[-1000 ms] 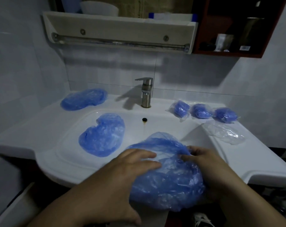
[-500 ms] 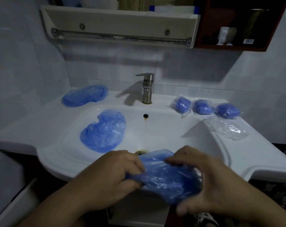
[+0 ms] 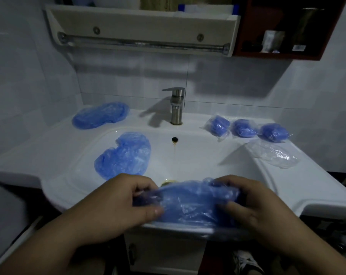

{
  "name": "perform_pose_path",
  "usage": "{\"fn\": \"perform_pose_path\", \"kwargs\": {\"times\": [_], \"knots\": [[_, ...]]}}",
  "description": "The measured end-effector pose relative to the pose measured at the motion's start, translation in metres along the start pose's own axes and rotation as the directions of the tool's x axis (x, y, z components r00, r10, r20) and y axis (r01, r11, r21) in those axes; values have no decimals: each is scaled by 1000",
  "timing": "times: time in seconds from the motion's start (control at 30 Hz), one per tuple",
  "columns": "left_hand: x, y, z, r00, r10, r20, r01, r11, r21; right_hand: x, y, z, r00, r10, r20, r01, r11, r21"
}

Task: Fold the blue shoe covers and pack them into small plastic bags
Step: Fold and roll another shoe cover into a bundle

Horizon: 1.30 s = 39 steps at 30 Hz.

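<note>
The blue shoe cover (image 3: 190, 203) you are folding hangs between your hands, straight out in front of the tap (image 3: 176, 108), over the near rim of the sink (image 3: 307, 191). Your left hand (image 3: 116, 207) pinches its left end, thumb on the near face and fingers curled over the far one. Your right hand (image 3: 261, 207) grips the right end the same way. Held by both ends, the thin film is drawn into a long, low band. I judge that is the point: slack plastic like this will not take a fold unless you pull it taut. It looks part-folded, not yet small enough for a bag.

In front of the tap and a little to its left, a second cover (image 3: 124, 155) lies spread flat in the bowl. A third cover (image 3: 100, 115) lies on the ledge well to the tap's left. Both are unfolded, so they seem to be your waiting stock, set on the side away from the finished work.

To the tap's right, three packed bags (image 3: 244, 128) sit in a row on the ledge, each a tight blue wad in clear plastic. Farther to the tap's right and nearer you, an empty clear bag (image 3: 273, 155) lies crumpled, likely laid ready on your right-hand side for the cover you hold.
</note>
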State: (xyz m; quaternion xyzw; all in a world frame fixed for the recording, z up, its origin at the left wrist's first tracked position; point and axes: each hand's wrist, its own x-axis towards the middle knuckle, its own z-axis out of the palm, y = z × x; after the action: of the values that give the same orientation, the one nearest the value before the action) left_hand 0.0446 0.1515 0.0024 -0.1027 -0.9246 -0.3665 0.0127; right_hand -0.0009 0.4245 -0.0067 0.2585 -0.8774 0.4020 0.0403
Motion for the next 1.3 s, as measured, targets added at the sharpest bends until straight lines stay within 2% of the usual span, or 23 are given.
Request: {"fn": "perform_pose_path", "kwargs": {"times": [0.1,0.17,0.27,0.43,0.57,0.67,0.73,0.77,0.83,0.9,0.97,1.03,1.13,1.2,1.3], "knots": [[2,5,3,987,-161,-26,153,966,-208,2,1,2,996,84,-20,-83,995,51],[4,7,6,974,-220,-57,201,951,-236,4,-1,6,990,135,-35,-133,989,56],[6,5,12,955,-256,-147,239,963,-123,8,1,15,978,187,-94,-190,981,-30],[15,-2,24,891,-255,-375,313,944,102,12,1,25,946,256,-198,-293,937,-190],[17,1,29,873,-251,-419,355,915,191,11,-7,25,911,352,-215,-399,885,-242],[18,3,30,890,-211,-404,336,902,270,11,-14,16,894,374,-246,-444,807,-389],[20,4,30,901,-206,-382,333,892,305,10,-25,9,891,287,-353,-436,759,-483],[21,4,31,903,-216,-371,339,889,307,8,-33,6,892,168,-419,-379,783,-493],[22,2,31,903,-242,-355,353,890,290,7,-49,11,876,-156,-457,-114,852,-510],[23,2,28,920,-242,-307,334,894,297,10,-64,34,882,-349,-318,143,839,-525],[23,2,25,944,-231,-234,300,896,326,15,-67,65,923,-371,-101,271,814,-514],[22,2,25,937,-248,-247,315,903,290,20,-64,91,960,-281,22,248,807,-535],[18,-1,28,904,-229,-362,346,889,300,27,-53,96,980,-87,180,176,805,-567],[17,-3,28,899,-194,-392,340,873,350,26,-47,88,962,-75,262,209,821,-531],[17,-2,26,903,-182,-389,336,864,376,23,-36,76,960,-92,263,224,817,-532]]}}
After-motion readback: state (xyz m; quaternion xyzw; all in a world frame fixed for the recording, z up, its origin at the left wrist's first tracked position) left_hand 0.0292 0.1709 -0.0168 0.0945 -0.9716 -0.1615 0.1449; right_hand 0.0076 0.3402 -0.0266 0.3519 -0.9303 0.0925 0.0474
